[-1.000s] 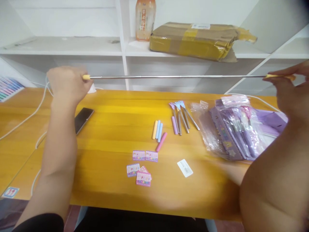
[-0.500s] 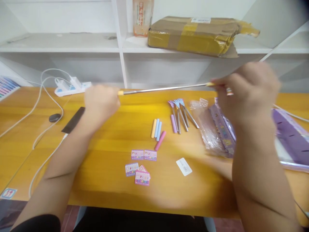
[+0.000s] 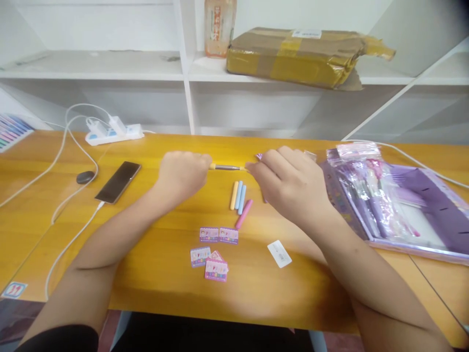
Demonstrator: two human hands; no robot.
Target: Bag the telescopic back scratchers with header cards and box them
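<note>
My left hand and my right hand each grip one end of a thin telescopic metal rod, now pushed short so only a small silver stretch shows between them, just above the yellow wooden table. Below the rod lie several pastel caps in yellow, blue and pink. Nearer the front edge are small pink and purple cards and a white label. My right hand hides most of the other rods behind it.
A purple box with clear plastic bags lies at the right. A phone, a black puck, a white power strip and cables sit at the left. White shelves behind hold a taped cardboard parcel and a bottle.
The rod was stretched wide between my hands held high; both hands came together and down, and the rod has collapsed to a short length over the table.
</note>
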